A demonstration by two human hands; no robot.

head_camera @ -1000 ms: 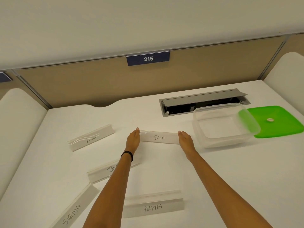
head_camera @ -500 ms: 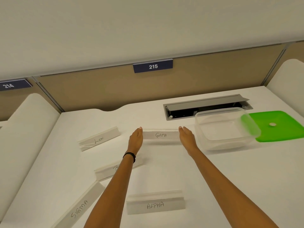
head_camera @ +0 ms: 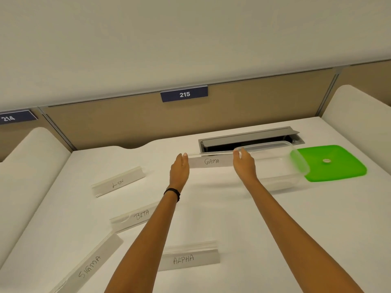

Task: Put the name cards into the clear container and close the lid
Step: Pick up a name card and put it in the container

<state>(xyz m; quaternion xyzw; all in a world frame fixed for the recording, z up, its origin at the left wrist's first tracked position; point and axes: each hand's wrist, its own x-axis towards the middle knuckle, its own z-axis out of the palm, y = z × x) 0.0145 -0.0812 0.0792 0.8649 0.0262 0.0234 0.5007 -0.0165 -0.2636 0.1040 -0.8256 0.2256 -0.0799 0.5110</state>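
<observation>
The GAMA name card (head_camera: pixel 211 161) hangs above the white desk, pressed end to end between my left hand (head_camera: pixel 179 169) and my right hand (head_camera: pixel 244 164). Its right end is just left of the open clear container (head_camera: pixel 283 166). The green lid (head_camera: pixel 332 162) lies flat to the container's right, partly under its rim. Other cards rest on the desk: LION (head_camera: pixel 118 181), BETA (head_camera: pixel 135 217) partly behind my left forearm, SIGMA (head_camera: pixel 88 269) at the near left, and ALPHA (head_camera: pixel 190 258) between my arms.
A grey cable hatch (head_camera: pixel 249 137) stands open behind the container. Beige partition panels with number plates 215 (head_camera: pixel 184 94) and 214 (head_camera: pixel 12 117) close off the desk's far side. White rounded dividers (head_camera: pixel 27 166) rise at the left and right.
Both hands closed in on the ends of the GAMA card and lifted it off the desk, carrying it up and slightly right toward the container. The other cards stayed put.
</observation>
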